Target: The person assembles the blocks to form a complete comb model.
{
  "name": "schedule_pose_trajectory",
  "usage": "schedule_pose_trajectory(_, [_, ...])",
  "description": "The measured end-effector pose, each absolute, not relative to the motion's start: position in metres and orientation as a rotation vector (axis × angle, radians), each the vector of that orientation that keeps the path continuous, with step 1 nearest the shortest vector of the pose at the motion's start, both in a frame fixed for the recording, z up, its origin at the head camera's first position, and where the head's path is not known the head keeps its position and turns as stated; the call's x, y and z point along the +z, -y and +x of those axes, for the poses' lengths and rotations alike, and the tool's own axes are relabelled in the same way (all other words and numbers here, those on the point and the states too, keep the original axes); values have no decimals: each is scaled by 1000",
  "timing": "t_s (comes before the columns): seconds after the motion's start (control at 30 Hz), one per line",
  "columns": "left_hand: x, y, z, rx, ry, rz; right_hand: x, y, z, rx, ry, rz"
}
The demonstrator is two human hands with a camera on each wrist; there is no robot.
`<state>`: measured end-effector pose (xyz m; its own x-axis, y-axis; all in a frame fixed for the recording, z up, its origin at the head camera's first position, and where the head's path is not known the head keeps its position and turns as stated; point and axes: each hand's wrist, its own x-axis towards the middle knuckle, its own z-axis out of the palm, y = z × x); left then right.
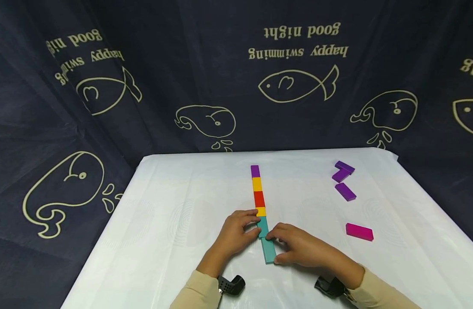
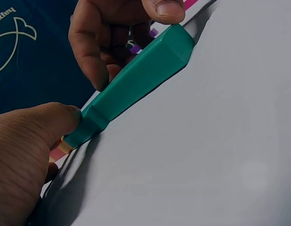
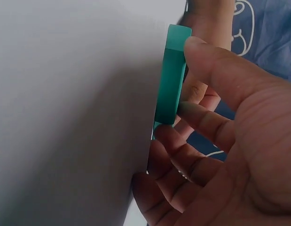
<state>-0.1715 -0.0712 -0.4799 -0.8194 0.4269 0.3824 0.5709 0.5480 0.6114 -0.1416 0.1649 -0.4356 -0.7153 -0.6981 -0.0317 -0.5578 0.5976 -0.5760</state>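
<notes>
A single-file row of coloured blocks runs toward me, with two teal blocks at the near end. My right hand (image 1: 300, 246) spans the nearest teal block (image 1: 269, 250), thumb at its near corner, other fingertips at its side and far end. That block sits slightly right of the second teal block (image 1: 262, 226). My left hand (image 1: 236, 231) rests along the row's left side, its thumb against the second teal block and its index finger by a yellow block (image 1: 261, 211). Beyond lie a red block (image 1: 259, 199), another yellow block (image 1: 257, 184) and a purple block (image 1: 255, 171).
Several purple blocks (image 1: 345, 192) lie loose at the back right of the white-covered table (image 1: 163, 223). A pink block (image 1: 359, 231) lies nearer, right of my right hand. A dark printed cloth (image 1: 205, 77) hangs behind the table.
</notes>
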Motion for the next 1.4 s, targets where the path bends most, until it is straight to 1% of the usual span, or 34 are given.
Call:
schedule_pose_trajectory(0.4, [-479, 71, -172, -1152, 2595, -848, -437, -157, -139, -779, -2635, -1094])
schedule_pose_trajectory(1.4, [-479, 72, -172, -1133, 2605, -837, -435, -155, -140, -684, -2638, -1037])
